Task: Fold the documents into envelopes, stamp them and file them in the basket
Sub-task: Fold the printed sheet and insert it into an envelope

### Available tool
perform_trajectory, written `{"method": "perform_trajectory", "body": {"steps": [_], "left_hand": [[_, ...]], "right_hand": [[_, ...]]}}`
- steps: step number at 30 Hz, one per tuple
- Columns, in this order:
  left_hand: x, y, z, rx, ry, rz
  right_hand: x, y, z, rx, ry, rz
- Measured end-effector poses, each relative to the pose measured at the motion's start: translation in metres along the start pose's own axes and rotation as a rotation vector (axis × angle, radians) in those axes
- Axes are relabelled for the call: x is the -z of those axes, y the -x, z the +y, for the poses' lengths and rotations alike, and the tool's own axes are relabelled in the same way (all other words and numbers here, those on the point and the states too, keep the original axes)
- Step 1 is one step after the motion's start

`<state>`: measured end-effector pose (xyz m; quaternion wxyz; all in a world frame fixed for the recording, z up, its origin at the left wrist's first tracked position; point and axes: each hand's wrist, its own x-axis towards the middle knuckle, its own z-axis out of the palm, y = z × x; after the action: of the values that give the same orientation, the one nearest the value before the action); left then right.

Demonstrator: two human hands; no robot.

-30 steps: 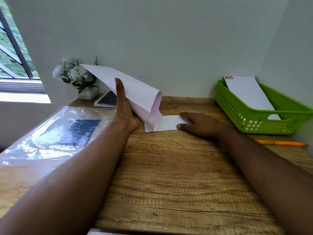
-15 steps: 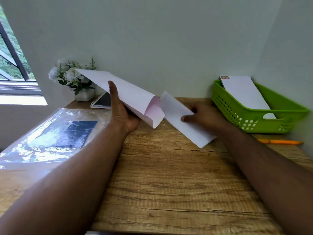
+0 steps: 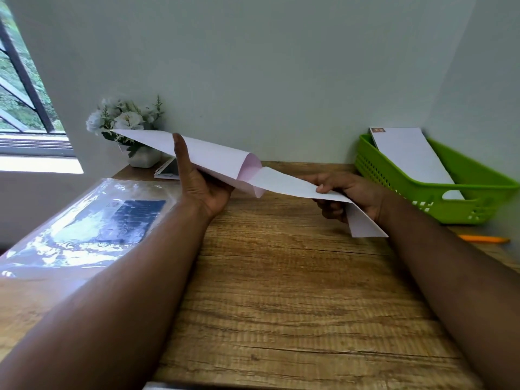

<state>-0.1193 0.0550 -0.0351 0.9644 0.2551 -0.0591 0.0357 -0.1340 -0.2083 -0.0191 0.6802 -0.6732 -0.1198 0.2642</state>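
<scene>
Left hand (image 3: 205, 190) grips the long white paper envelope (image 3: 202, 153), mouth gaping; right hand (image 3: 349, 192) pinches the folded white document (image 3: 298, 184). Feed it straight, corners level, envelope steady.

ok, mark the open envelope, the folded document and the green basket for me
open envelope (image 3: 213, 156), head view, on its upper face near the mouth.
folded document (image 3: 284, 182), head view, on the top face between the hands.
green basket (image 3: 478, 175), head view, on the right rim.
</scene>
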Motion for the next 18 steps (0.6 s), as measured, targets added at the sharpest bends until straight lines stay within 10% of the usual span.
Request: {"method": "perform_trajectory", "body": {"steps": [18], "left_hand": [[0.002, -0.004, -0.010, -0.023, -0.126, -0.101]], "right_hand": [[-0.012, 0.000, -0.002, -0.038, 0.224, 0.129]]}}
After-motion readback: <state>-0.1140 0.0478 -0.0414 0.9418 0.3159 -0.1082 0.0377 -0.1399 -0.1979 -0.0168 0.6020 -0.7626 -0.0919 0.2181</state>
